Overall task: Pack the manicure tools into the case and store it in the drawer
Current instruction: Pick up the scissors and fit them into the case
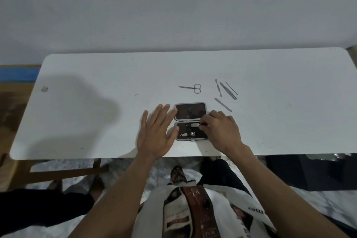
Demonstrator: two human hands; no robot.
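Observation:
The manicure case (191, 111) lies open on the white table (96, 102), dark inside with a grey rim. A nail clipper (188, 134) sits in its near half. My right hand (222, 129) pinches a second small tool (195, 125) at the top of that near half. My left hand (154, 131) rests flat, fingers spread, against the case's left side. Behind the case lie small scissors (192, 88), a cuticle pusher (218, 87), tweezers (228, 91), a thin pick (231, 88) and a file (223, 104).
The table's near edge runs just under my wrists. A wooden frame (58, 174) stands below it on the left, and a dark box (318, 172) on the floor to the right. A wall rises directly behind the table.

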